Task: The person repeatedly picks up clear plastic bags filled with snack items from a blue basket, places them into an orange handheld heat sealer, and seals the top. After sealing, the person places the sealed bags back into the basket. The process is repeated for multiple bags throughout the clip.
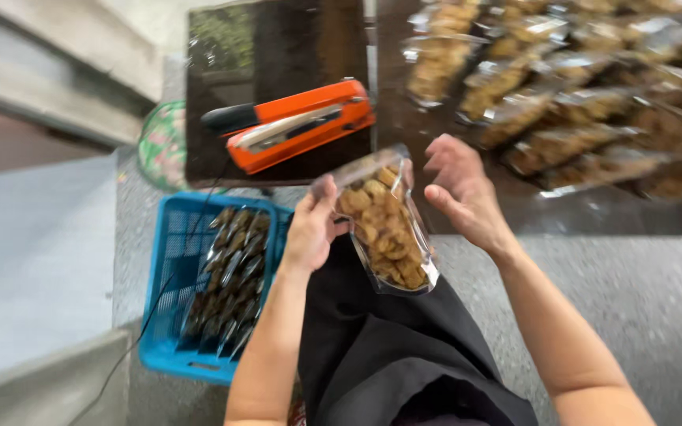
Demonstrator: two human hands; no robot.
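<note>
Two hands meet at one clear pouch (384,225) of golden snack pieces, which we hold upright just in front of the orange sealer (294,125). The left hand (309,229) is clamped on the pouch's upper left edge; the right hand (459,189) hangs beside its mouth, fingers spread and grasping nothing. We judge that a clean seal calls for a flat mouth with the pieces settled low. Left of the sealer, nearer us, sits a blue basket (169,268) of pouches; to its right, filled pouches (586,95) cover the dark surface (593,213).
</note>
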